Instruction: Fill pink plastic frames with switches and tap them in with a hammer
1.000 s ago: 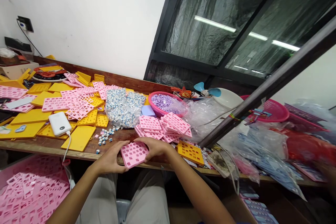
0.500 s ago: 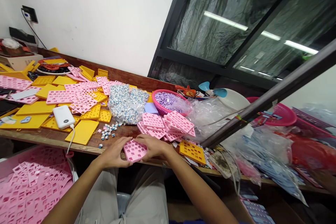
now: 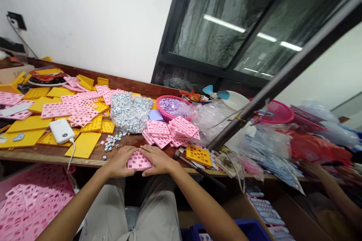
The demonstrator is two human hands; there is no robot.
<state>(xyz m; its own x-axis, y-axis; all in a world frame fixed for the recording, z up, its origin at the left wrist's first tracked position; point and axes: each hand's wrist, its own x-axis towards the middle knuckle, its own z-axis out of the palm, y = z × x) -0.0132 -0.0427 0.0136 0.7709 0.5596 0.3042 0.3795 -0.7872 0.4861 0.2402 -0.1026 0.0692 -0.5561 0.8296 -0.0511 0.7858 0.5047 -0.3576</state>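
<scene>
A pink plastic grid plate (image 3: 138, 160) lies flat at the near edge of the wooden table (image 3: 51, 154). My left hand (image 3: 120, 162) presses on its left side with fingers laid over it. My right hand (image 3: 155, 160) covers its right side, fingers stretched flat across the plate. A stack of more pink grid plates (image 3: 169, 131) sits just behind. Small blue and white parts (image 3: 113, 144) lie scattered to the left of my hands.
Yellow trays (image 3: 85, 145), a white power bank (image 3: 61, 131) with cable, a bag of small parts (image 3: 128, 113), a pink basket (image 3: 172, 106) and plastic bags crowd the table. A box of pink plates (image 3: 28, 199) stands lower left. Another person's arm (image 3: 333, 192) shows at right.
The pink plate was held tilted between both hands; now it lies flat on the table edge with both hands pressed on top. The camera view shifted slightly.
</scene>
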